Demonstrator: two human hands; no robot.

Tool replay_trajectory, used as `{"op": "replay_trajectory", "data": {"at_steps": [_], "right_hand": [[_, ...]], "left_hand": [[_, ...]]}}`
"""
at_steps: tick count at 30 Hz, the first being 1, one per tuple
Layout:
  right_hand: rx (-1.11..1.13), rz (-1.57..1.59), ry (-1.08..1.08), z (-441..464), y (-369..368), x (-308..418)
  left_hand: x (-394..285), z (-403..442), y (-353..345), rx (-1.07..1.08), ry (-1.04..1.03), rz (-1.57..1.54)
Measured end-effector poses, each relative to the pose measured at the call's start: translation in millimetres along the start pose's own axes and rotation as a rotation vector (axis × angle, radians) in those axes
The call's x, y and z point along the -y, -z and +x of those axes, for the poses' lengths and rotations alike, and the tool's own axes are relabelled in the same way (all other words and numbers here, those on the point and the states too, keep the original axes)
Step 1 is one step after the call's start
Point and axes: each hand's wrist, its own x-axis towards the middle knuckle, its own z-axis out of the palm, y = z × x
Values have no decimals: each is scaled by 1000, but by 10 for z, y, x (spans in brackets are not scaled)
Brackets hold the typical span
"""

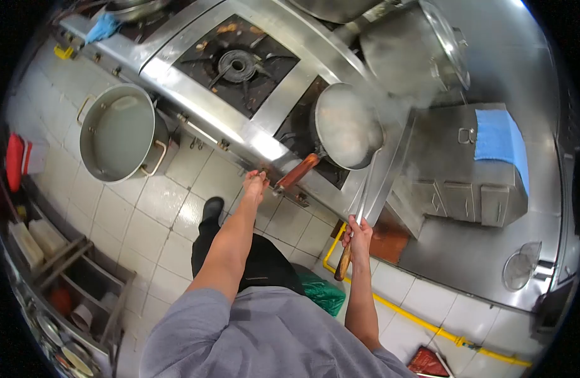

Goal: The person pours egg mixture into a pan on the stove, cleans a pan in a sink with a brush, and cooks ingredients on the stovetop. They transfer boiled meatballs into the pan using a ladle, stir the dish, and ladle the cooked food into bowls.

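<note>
Head view: the right hand (358, 235) is gripping a wood-ended metal utensil (365, 189); ahead of that hand, a wood-handled pan (365, 156) is steaming. The left hand (256, 183) is curling at the gas stove's (277, 99) front edge; its grip cannot be determined.

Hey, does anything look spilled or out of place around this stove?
Yes: brownish bits, perhaps food scraps, lie scattered around the bare burner, mostly toward its far side; they look like spillage.

Floor (158, 236): pale square tiles (shiny in patches)
Pipe (403, 309): yellow, along the floor
Cabinet (461, 201): steel, handled fronts
Rack (118, 309): lower left, loaded
</note>
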Motion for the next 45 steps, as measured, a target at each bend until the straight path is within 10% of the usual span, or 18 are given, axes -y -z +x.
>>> {"op": "replay_trajectory", "data": {"at_steps": [6, 12, 15, 22, 24, 33, 35, 45], "right_hand": [[88, -34, 25, 356, 133, 141], [356, 78, -91, 648, 114, 405], [454, 108, -91, 728, 154, 470], [533, -173, 78, 767, 432, 306], [274, -524, 495, 638, 529, 249], [94, -656, 523, 903, 1022, 488], [283, -476, 156, 853, 1142, 604], [528, -490, -140, 620, 1629, 989]], "left_hand": [[-1004, -1050, -20, 522, 461, 400], [-1845, -1895, -594, 876, 271, 720], [-1914, -2049, -924, 863, 159, 1245], [-1610, -2070, -1022, 723, 204, 1261], [-1551, -2164, -1037, 707, 175, 1273], [-1495, -2242, -1007, 702, 48, 1302], [-1493, -2307, -946, 649, -59, 1230], [-1401, -1957, 941, 293, -18, 914]]}}
